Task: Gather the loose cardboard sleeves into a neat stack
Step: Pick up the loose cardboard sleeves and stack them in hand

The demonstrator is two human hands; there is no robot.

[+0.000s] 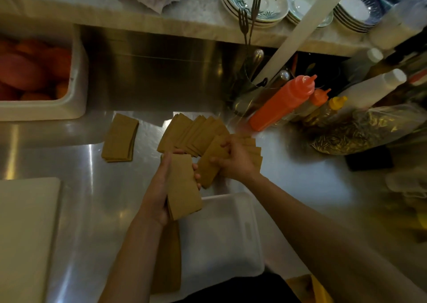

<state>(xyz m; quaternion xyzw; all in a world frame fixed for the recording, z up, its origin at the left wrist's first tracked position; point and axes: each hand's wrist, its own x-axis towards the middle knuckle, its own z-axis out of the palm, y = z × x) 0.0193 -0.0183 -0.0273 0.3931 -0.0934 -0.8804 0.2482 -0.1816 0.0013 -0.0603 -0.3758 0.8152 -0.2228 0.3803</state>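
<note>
My left hand [159, 189] holds a small stack of flat brown cardboard sleeves [183, 187] upright over the steel counter. Just right of that stack, my right hand [234, 162] grips one sleeve [209, 164] by its upper end. Behind both hands, several loose sleeves [191, 134] lie fanned out on the counter, some partly under my right hand. A separate neat pile of sleeves [120, 138] rests to the left. More brown sleeves [167, 256] lie under my left forearm.
A white tray [231, 233] sits near me under my arms. A white board [25, 233] is at the left, a white tub of red fruit [34, 72] at the back left. Squeeze bottles [282, 102], a utensil holder and a plastic bag [369, 127] crowd the right.
</note>
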